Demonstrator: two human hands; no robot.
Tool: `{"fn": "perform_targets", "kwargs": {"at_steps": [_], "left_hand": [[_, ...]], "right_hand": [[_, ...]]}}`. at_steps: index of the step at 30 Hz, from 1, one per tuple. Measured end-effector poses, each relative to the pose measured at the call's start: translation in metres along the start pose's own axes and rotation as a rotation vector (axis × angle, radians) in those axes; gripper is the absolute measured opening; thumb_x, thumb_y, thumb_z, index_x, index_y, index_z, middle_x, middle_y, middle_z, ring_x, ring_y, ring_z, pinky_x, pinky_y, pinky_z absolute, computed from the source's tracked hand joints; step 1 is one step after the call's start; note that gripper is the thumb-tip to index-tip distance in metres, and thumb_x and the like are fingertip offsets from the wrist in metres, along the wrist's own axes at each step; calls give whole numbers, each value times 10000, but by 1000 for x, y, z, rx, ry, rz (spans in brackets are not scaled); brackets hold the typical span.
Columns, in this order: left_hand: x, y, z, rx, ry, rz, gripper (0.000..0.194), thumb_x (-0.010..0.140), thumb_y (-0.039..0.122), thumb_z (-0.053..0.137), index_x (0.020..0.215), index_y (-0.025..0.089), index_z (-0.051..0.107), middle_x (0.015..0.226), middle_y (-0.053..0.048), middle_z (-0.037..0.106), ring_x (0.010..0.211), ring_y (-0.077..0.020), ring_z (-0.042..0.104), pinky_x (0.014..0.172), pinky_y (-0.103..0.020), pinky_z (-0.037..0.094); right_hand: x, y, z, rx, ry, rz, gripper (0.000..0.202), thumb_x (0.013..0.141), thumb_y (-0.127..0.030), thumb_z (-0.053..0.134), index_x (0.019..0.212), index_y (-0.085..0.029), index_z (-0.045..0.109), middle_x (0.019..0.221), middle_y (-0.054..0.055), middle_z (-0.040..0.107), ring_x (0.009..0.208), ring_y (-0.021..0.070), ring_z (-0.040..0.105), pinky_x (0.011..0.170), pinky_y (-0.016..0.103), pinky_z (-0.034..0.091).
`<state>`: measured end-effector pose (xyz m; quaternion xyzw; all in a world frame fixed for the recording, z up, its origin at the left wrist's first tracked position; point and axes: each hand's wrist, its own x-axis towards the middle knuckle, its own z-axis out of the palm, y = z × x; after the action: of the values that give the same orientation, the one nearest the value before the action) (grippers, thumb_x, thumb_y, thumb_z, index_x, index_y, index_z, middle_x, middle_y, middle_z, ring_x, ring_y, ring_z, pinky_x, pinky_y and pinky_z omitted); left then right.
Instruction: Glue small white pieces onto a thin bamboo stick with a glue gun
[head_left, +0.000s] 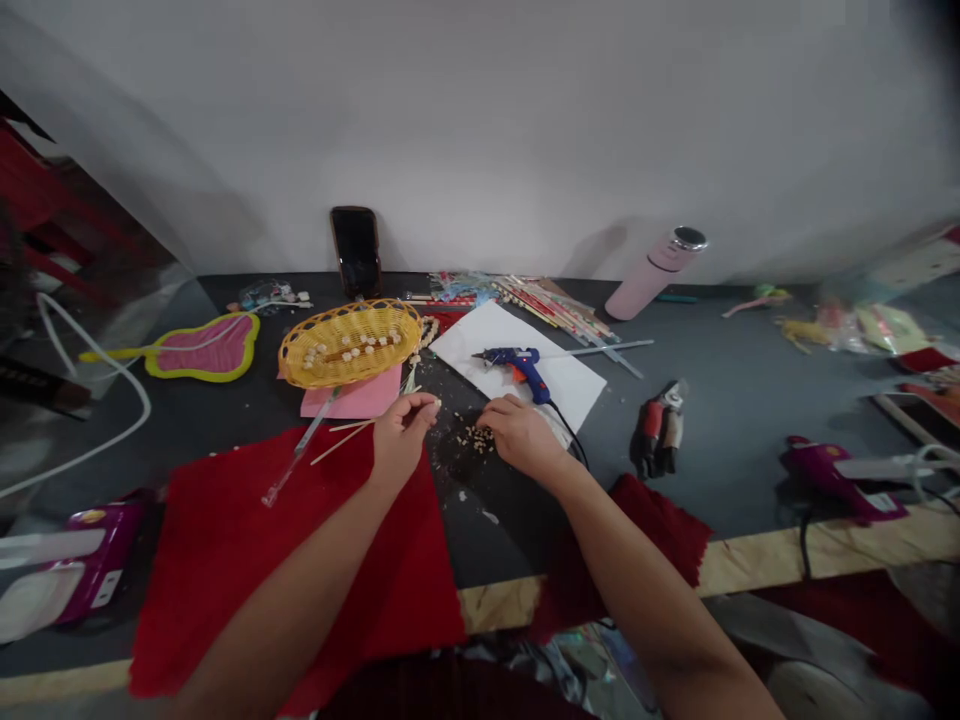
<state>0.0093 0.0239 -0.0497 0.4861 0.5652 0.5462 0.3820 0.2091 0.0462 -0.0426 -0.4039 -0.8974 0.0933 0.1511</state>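
My left hand (pixel 401 435) is pinched on a small pale piece (pixel 437 403) at its fingertips, just above the dark table. Thin wooden sticks (pixel 341 441) poke out at its left side. My right hand (pixel 521 435) rests with bent fingers at a scatter of small beige pieces (pixel 475 437); its fingertips are partly hidden, so what they hold cannot be made out. Behind it a blue glue gun (pixel 517 362) lies on white paper (pixel 480 330). A yellow woven basket (pixel 349 350), with several small pale clusters inside, stands behind my left hand.
Red cloth (pixel 300 540) lies under my left forearm. Pliers (pixel 660 430) and a pink bottle (pixel 652 275) are at the right. A phone (pixel 356 250) leans on the wall. A pink-yellow fan (pixel 202 348) lies left; thin strips (pixel 551 310) lie at the back.
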Motion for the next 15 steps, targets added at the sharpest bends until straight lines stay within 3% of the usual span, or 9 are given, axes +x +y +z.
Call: {"fn": "perform_targets", "kwargs": {"at_steps": [4, 8, 15], "left_hand": [[-1, 0, 1, -4, -19, 4, 204, 741, 339, 604, 859, 177, 643, 708, 2, 623, 603, -113, 544, 606, -229, 441], [-1, -1, 2, 11, -32, 11, 200, 747, 334, 599, 862, 175, 642, 749, -4, 632, 616, -115, 554, 615, -232, 449], [-1, -3, 2, 52, -39, 47, 185, 763, 322, 582, 857, 175, 641, 762, -9, 639, 651, -123, 563, 641, -240, 455]], "right_hand": [[-1, -6, -5, 64, -42, -55, 265, 781, -24, 458, 872, -193, 640, 864, 54, 608, 844, 168, 538, 769, 274, 451], [2, -16, -3, 98, 48, -68, 221, 869, -136, 440, 988, -190, 618, 925, 71, 598, 878, 164, 536, 779, 275, 444], [8, -32, 10, -68, 61, 43, 134, 832, -282, 548, 791, -182, 627, 788, 68, 577, 791, 191, 506, 707, 308, 416]]}}
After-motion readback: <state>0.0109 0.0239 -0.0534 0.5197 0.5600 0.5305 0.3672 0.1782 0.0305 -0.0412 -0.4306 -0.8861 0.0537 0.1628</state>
